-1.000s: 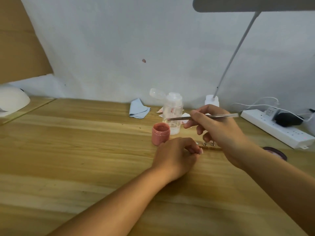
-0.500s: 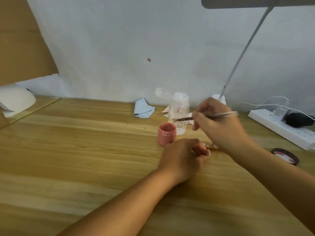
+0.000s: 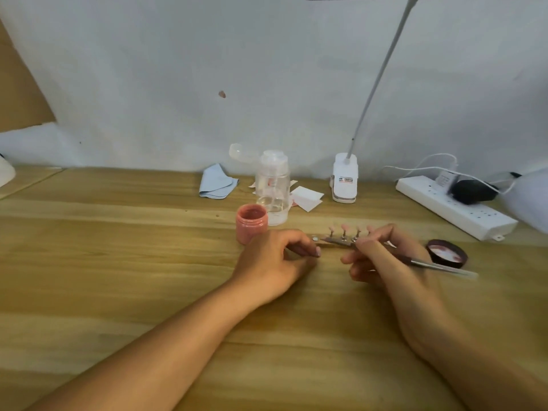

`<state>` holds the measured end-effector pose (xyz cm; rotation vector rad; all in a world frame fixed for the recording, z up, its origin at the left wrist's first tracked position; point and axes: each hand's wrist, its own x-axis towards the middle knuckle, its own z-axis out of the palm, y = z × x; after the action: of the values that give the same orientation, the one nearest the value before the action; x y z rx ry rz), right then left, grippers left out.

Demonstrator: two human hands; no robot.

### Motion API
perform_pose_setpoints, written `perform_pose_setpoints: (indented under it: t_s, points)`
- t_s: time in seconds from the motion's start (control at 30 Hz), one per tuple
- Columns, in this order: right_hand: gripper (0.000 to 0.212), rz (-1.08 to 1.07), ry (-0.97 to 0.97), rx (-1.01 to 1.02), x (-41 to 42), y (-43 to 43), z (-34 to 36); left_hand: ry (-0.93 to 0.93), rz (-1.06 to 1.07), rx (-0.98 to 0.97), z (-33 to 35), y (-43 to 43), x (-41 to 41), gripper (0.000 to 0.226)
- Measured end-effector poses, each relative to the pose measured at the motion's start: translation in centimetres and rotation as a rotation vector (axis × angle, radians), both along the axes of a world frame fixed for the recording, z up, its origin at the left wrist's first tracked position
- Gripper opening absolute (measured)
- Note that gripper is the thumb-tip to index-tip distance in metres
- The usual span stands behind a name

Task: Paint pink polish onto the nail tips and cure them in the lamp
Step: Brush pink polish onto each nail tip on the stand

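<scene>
Left hand [image 3: 275, 262] pinches the holder's [image 3: 338, 242] end steady so right hand [image 3: 385, 259], gripping the brush [image 3: 439, 266], can paint its tips [image 3: 345, 227].

Pink jar [image 3: 251, 222], bottle [image 3: 272, 188] beside nail stand [image 3: 338, 240]

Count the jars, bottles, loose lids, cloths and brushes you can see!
Pink jar: 1
Clear bottle: 1
Loose lid: 1
Blue cloth: 1
Brush: 1
Total: 5
</scene>
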<state>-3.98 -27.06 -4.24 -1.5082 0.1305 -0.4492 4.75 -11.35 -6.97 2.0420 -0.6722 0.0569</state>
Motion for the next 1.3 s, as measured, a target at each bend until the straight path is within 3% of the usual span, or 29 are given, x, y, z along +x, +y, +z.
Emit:
perform_pose_setpoints:
  t_s: [0.93, 1.3]
  points:
    - [0.014, 0.012, -0.019, -0.073, -0.55, 0.40, 0.10, 0.002, 0.006, -0.017, 0.20, 0.48, -0.44, 0.007]
    - [0.012, -0.016, 0.040, -0.247, -0.37, 0.62, 0.25, -0.018, 0.009, -0.004, 0.15, 0.44, -0.39, 0.018]
